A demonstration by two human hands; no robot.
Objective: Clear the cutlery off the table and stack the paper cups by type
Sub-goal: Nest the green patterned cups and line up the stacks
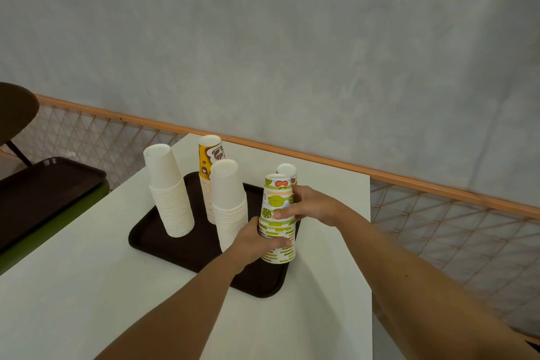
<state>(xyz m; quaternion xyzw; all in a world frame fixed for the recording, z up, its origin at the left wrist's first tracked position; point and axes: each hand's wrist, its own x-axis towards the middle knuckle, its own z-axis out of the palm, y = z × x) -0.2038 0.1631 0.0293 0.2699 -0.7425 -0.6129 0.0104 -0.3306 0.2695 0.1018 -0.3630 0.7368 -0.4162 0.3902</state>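
My left hand and right hand both grip the fruit-print cup stack. An uneven squeeze probably topples it.

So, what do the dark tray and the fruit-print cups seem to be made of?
The dark tray is probably moulded plastic with a matt dark brown finish; its rounded corners and raised rim suggest this. The fruit-print cups look like thin paper with a smooth printed surface; the tightly nested rims point to paper, though any coating cannot be judged.
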